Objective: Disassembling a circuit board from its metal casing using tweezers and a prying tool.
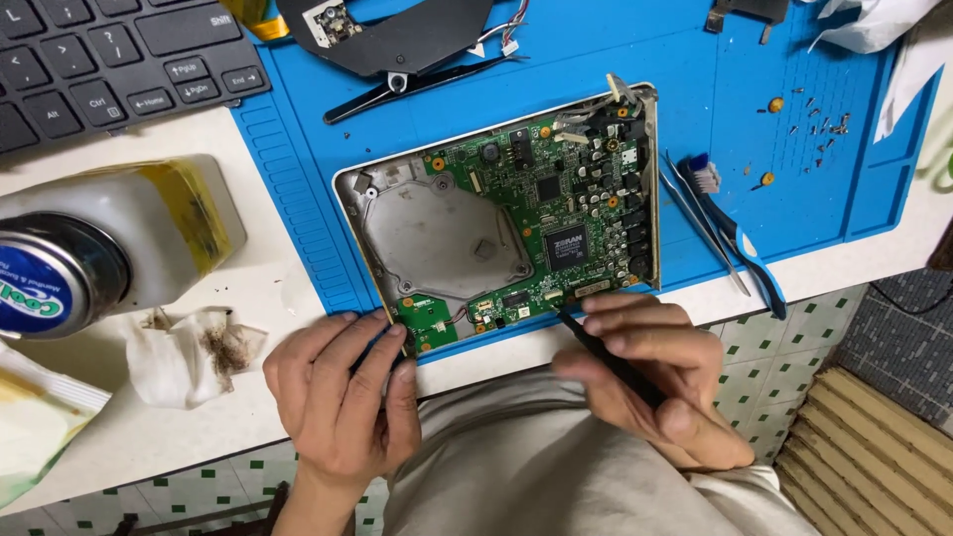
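Blue mat [298, 159] — circuit board [556, 208] beyond right hand [655, 382].

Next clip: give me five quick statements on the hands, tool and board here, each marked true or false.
1. The right hand holds a thin black tool whose tip meets the near edge of the green board. True.
2. The left hand holds a brush. False: it holds nothing and rests at the near left corner of the case.
3. The board lies on a red mat. False: the mat is blue.
4. A keyboard lies at the far left. True.
5. Loose screws lie on the mat at the far right. True.
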